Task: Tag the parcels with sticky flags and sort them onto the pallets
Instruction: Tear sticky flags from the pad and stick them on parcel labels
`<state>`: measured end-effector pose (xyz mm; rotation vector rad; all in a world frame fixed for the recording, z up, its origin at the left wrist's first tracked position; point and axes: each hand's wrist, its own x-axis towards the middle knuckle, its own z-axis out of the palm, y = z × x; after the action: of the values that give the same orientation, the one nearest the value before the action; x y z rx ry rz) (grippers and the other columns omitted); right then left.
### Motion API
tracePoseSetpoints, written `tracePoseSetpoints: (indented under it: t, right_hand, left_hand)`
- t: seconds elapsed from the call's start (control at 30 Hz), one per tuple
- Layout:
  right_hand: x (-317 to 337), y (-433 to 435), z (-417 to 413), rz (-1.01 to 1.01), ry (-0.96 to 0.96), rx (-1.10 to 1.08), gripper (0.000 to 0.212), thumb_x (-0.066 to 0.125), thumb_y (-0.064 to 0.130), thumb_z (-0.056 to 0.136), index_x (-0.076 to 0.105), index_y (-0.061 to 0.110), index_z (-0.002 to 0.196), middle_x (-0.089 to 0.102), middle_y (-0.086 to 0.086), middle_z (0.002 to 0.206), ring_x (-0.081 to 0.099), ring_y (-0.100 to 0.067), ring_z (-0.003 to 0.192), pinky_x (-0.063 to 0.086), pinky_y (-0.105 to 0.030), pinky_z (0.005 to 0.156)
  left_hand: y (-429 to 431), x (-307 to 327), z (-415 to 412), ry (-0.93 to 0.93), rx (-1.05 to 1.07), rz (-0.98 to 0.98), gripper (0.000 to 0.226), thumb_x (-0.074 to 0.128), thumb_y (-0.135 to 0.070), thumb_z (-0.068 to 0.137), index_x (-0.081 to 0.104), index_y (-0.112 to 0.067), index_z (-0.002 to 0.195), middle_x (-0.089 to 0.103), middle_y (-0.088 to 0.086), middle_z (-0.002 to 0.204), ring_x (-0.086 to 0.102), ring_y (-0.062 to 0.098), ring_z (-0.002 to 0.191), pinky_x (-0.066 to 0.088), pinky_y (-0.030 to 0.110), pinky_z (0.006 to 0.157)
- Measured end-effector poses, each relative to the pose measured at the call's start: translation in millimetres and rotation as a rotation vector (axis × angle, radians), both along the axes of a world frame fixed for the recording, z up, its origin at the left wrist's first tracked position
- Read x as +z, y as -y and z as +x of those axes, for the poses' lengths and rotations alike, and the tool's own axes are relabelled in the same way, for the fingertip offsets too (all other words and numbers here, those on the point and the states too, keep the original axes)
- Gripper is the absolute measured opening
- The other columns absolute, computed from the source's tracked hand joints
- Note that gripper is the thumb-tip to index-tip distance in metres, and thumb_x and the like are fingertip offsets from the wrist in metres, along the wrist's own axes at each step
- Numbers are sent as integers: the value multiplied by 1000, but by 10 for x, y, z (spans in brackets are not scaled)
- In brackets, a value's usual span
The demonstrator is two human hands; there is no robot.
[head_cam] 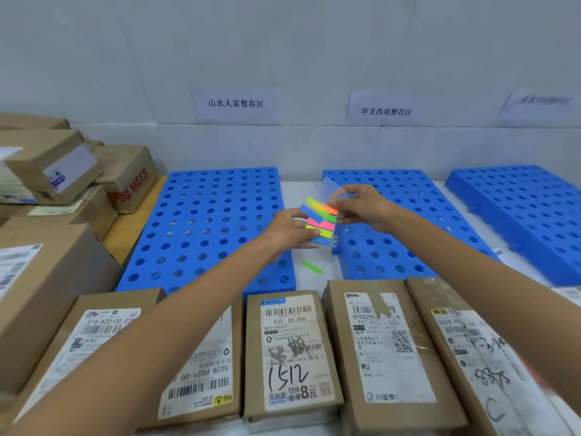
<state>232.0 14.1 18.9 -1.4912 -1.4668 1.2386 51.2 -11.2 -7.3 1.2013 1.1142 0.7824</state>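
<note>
Bright blue pallets dotted with round holes; brown cardboard parcels with white labels; sticky flags in blue, green, orange, pink, yellow.

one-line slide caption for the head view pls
Left hand and right hand hold a sheet of sticky flags above blue pallets, labelled parcels lined up in front.

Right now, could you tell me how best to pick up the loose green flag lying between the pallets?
Probably pinch its nearer, right end from above: the green flag lies flat and slanted between the left pallet and middle pallet, so a tip must be lifted first. Left hand and right hand hold the flag sheet.
</note>
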Motion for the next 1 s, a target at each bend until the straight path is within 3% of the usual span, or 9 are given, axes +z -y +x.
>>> tracePoseSetpoints:
  t: [0.17, 0.43, 0.57, 0.73, 1.0]
  right_hand:
    - [-3, 92, 41, -35, -163, -120, 13, 53, 18, 96, 63, 12, 90, 68, -4, 84, 68, -17, 74, 58, -22, 64]
    - [-166, 147, 148, -184, -289, -201, 15, 54, 4, 93, 60, 6, 107, 68, -12, 94, 70, -19, 67, 59, -29, 69]
    - [-197, 171, 135, -223, -281, -255, 19, 53, -5, 91, 60, 11, 100, 66, -16, 98, 67, -25, 75, 60, -31, 64]
    - [-231, 162, 176, -221, -252, -335, 45, 49, -15, 88, 53, 14, 123, 53, -12, 82, 61, -22, 69, 58, -34, 64]
    - [-227, 197, 270, -197, -205, -366, 49, 44, -15, 90, 54, 16, 127, 49, -13, 83, 58, -20, 70, 57, -25, 53]
  left_hand:
    - [19, 0, -88, -18, 71, -26, 33, 64, 5, 85, 53, 0, 115, 65, 18, 101, 66, 17, 78, 58, 20, 60]
    - [-53, -100, -213, -92, 264, -43, 53, 63, 8, 84, 43, -10, 128, 59, 20, 116, 63, 28, 94, 55, 31, 73]
    - [-76, -152, -167, -142, 209, -47, 51, 63, 7, 84, 44, -9, 128, 60, 19, 111, 64, 28, 90, 57, 29, 70]
    - [-110, -157, -47, -200, 134, -73, 47, 60, 11, 85, 47, -8, 126, 51, 15, 110, 62, 30, 93, 54, 29, 68]
    - [-144, -161, 63, -244, 67, -119, 27, 58, 6, 88, 54, -6, 112, 59, 16, 98, 65, 25, 81, 57, 27, 74]
